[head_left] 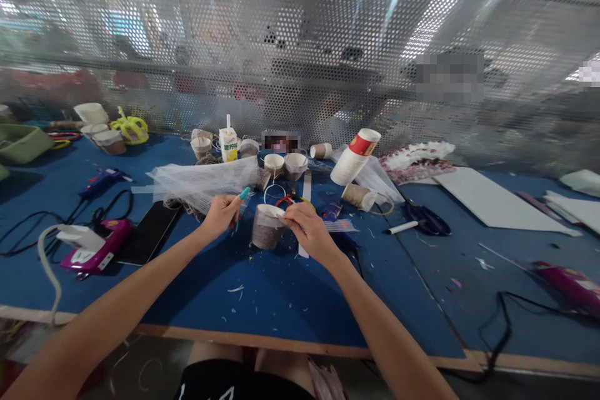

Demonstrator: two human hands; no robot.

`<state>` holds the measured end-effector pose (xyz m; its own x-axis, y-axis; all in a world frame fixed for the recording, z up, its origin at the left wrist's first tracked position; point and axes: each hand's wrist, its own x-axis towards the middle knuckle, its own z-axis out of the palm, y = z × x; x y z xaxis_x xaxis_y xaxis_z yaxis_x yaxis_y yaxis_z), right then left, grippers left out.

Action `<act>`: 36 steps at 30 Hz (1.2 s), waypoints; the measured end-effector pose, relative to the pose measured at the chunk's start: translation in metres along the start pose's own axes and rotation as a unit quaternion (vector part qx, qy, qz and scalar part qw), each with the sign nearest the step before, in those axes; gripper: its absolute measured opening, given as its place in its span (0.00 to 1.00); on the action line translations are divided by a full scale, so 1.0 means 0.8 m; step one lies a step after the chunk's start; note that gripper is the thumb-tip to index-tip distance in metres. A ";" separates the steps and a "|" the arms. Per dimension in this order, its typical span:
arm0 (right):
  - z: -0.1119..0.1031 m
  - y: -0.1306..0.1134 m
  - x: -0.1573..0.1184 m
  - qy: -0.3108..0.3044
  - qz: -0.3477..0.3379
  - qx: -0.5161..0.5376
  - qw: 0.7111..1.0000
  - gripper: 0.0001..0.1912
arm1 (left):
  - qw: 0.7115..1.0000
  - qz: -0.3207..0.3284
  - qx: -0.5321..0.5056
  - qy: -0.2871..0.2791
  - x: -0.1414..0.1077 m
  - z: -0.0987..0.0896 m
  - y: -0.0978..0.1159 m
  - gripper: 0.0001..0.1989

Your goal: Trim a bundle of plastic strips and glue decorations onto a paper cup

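A small paper cup [266, 232] stands upright in front of me, its lower part covered in grey-brown wrapping and its rim band whitish. My right hand [304, 222] is closed in a pinch at the cup's right rim. To the left of the cup, my left hand [222, 215] is closed around a small teal tool [244, 194]; its tip shows above the fingers, and the rest is mostly hidden. Just behind the cup rises a thin white loop [274, 192]. Two similar cups, one white-rimmed cup [274, 164] and a second cup [296, 166], stand farther back.
Clear plastic strips [201, 178] lie left, near a black flat panel [149, 234] and a magenta power strip [98, 247]. Stacked paper cups [349, 165], a twine-wrapped cup [359, 197], dark-handled scissors [429, 219] and white board [501, 203] lie right. Perforated metal [319, 44] closes the back.
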<state>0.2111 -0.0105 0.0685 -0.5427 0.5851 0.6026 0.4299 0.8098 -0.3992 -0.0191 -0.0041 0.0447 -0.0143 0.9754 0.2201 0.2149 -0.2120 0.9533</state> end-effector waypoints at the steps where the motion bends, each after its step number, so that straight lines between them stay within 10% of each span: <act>1: 0.000 0.001 0.000 0.000 -0.001 -0.003 1.000 0.09 | 1.000 0.028 0.004 -0.001 0.000 0.000 -0.001 0.22; 9: 0.001 0.000 0.001 -0.002 -0.012 -0.014 1.000 0.10 | 0.965 0.250 0.060 -0.041 -0.006 0.005 0.006 0.15; 36: 0.003 -0.007 0.002 0.002 -0.064 -0.038 0.997 0.09 | 0.868 0.434 0.230 -0.066 -0.023 0.006 0.016 0.11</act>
<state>0.2063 -0.0138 0.0698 -0.5933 0.4777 0.6480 0.4109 0.8719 -0.2665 -0.0112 -0.0246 0.0516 0.4543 0.4647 0.7600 0.4558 -0.8543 0.2499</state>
